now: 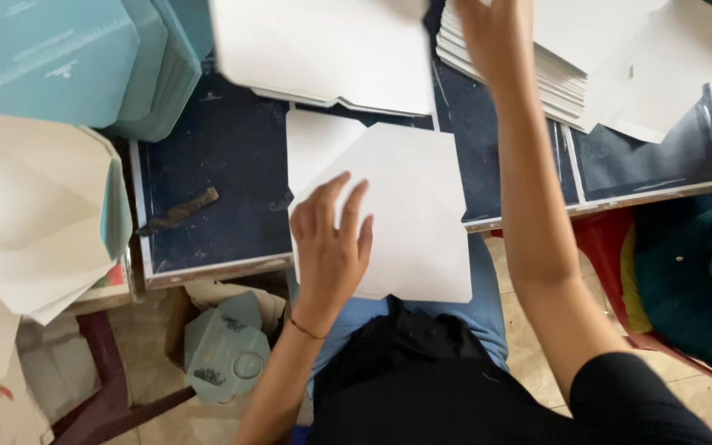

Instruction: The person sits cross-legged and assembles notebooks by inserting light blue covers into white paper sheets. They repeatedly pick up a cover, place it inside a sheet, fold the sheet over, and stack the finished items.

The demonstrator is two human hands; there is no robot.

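Two hands at work over a dark blue table top [216, 189]. Left hand [331, 239] lies flat, fingers spread, pressing on a white die-cut card sheet [409, 222] that sits at the table's near edge and overhangs the person's lap at 6 o'clock. Right hand [488, 33] reaches to 12 o'clock, onto a stack of white sheets [554, 74]; its fingers run out of the frame, so whether it is pinching a sheet or only resting there, I cannot tell.

Risks, as judged:
- The sheet under the left hand is only partly supported by the table; if the palm lifts, it could tip and slide off toward the floor.
- The right forearm crosses above the table gap; a sweep back could drag the stack's top sheets askew, since they already lie fanned rather than square.
- A second white pile [323, 49] at 11 o'clock juts over the table and may get nudged.
- A small dark tool [179, 210] at 9 o'clock of the left hand lies loose on the table top; its kind is unclear.

Hidden or unclear: teal folded boxes [67, 58] at 10 o'clock are cut off by the frame; the sheet's lower left corner is covered by the left wrist; the far ends of both stacks are out of view.
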